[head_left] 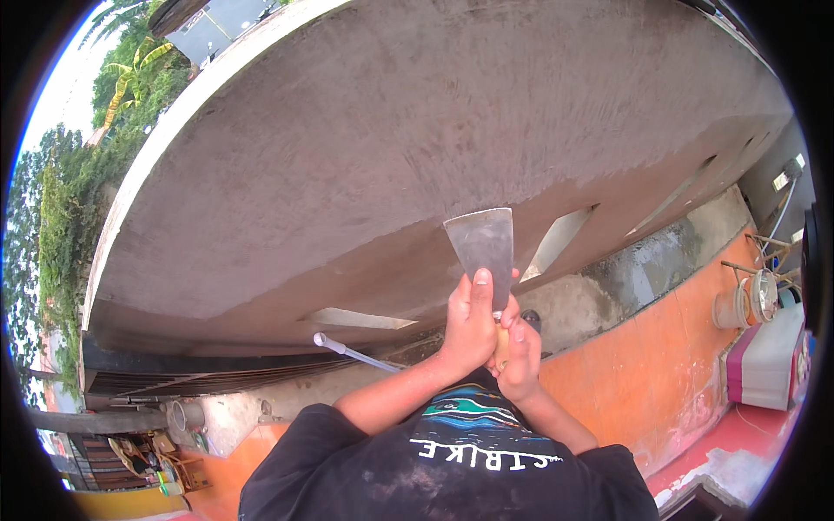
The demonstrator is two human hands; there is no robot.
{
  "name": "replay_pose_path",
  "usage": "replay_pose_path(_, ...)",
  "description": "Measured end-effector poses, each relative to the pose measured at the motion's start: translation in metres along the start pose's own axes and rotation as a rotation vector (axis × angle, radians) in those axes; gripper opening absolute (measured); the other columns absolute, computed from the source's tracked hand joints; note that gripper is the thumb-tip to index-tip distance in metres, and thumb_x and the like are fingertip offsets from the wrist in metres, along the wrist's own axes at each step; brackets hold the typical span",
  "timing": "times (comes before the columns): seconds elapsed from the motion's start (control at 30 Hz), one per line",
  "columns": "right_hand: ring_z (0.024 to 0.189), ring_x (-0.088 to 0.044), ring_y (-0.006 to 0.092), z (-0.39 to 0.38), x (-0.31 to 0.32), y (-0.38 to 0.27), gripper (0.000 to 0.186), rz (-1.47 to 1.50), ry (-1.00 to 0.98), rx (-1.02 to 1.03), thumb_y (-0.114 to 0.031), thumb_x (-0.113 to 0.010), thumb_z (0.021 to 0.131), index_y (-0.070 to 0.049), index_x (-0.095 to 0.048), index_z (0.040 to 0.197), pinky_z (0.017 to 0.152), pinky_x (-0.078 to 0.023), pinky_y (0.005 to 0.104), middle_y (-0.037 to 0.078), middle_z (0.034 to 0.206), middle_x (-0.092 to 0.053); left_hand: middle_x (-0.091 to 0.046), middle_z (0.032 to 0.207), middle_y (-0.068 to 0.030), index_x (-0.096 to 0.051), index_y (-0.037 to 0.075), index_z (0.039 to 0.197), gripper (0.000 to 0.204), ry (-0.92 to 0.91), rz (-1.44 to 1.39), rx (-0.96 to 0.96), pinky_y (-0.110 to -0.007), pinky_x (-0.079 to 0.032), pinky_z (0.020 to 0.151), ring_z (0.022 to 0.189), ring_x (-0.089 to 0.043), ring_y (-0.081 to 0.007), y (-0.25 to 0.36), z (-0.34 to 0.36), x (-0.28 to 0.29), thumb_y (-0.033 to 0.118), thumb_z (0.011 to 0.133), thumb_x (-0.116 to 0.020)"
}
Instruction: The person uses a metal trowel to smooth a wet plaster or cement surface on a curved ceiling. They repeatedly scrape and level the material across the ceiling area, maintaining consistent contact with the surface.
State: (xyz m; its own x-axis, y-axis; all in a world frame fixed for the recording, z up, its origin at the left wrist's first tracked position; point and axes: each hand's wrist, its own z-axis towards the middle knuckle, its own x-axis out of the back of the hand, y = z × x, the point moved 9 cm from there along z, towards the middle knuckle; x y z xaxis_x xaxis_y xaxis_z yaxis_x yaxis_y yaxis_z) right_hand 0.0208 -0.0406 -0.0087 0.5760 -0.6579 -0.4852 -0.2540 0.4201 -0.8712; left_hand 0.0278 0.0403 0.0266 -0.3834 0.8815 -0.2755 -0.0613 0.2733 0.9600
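A wide-bladed putty knife stands upright in front of my chest, its flat metal blade pointing up toward the wall. My left hand is closed around the base of the blade, with the thumb laid flat on the metal. Just below and to the right, my right hand grips the light wooden handle. Behind the blade rises a grey-brown plastered wall; I cannot tell whether the blade's edge touches it. A darker, damp-looking band runs along its lower part.
Slanted openings pierce the wall's lower part. A pale pipe sticks out left of my arm. The floor below is orange, with a wet grey strip. Buckets stand at the right. Greenery shows at far left.
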Motion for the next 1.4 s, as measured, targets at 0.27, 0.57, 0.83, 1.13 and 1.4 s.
replay_pose_path(0.27, 0.055, -0.047, 0.0060, 0.031, -0.017, -0.039, 0.051, 0.050, -0.094, 0.151, -0.050, -0.035, 0.103, 0.000, -0.046, 0.107, 0.047, -0.034, 0.0196, 0.004, 0.072, -0.052, -0.054, 0.070, -0.0037, -0.052, -0.001, 0.114, 0.045, -0.125, -0.062, -0.146, -0.025, -0.046, 0.060, 0.063, -0.052, -0.0082, 0.058, 0.018, -0.011, 0.039, 0.108, -0.032)
replay_pose_path(0.57, 0.047, -0.043, 0.0057, 0.001, 0.012, -0.004, 0.052, -0.020, 0.002, 0.003, -0.050, -0.031, 0.103, 0.000, -0.046, 0.104, 0.042, -0.031, 0.0192, 0.004, 0.065, -0.052, -0.048, 0.065, -0.0036, -0.047, -0.002, 0.118, 0.046, -0.022, -0.138, 0.035, -0.028, -0.046, 0.061, 0.062, -0.049, -0.0116, -0.007, 0.007, -0.007, 0.040, 0.108, -0.027)
replay_pose_path(0.83, 0.053, -0.047, 0.0075, 0.035, -0.005, -0.020, 0.050, 0.000, 0.033, 0.043, -0.050, -0.034, 0.102, -0.001, -0.044, 0.104, 0.045, -0.033, 0.0200, 0.005, 0.073, -0.052, -0.050, 0.066, -0.0036, -0.049, -0.001, 0.116, 0.048, -0.041, 0.098, -0.204, -0.024, -0.043, 0.053, 0.058, -0.049, -0.0099, 0.050, 0.025, -0.004, 0.040, 0.108, -0.026)
replay_pose_path(1.13, 0.053, -0.046, 0.0075, 0.010, 0.010, -0.016, 0.055, -0.025, 0.011, 0.008, -0.052, -0.032, 0.102, 0.001, -0.046, 0.105, 0.047, -0.032, 0.0210, 0.005, 0.068, -0.054, -0.050, 0.066, -0.0045, -0.048, -0.001, 0.115, 0.047, -0.048, -0.107, 0.031, -0.028, -0.046, 0.061, 0.063, -0.050, -0.0107, 0.005, 0.011, -0.013, 0.040, 0.108, -0.027)
replay_pose_path(1.4, 0.055, -0.046, 0.0070, 0.019, -0.002, -0.019, 0.050, -0.027, 0.044, 0.025, -0.049, -0.035, 0.102, -0.001, -0.047, 0.101, 0.048, -0.032, 0.0209, 0.004, 0.073, -0.053, -0.049, 0.064, -0.0034, -0.048, 0.000, 0.113, 0.047, -0.016, -0.054, 0.024, -0.027, -0.044, 0.057, 0.058, -0.046, -0.0107, 0.006, 0.015, -0.003, 0.041, 0.108, -0.027)
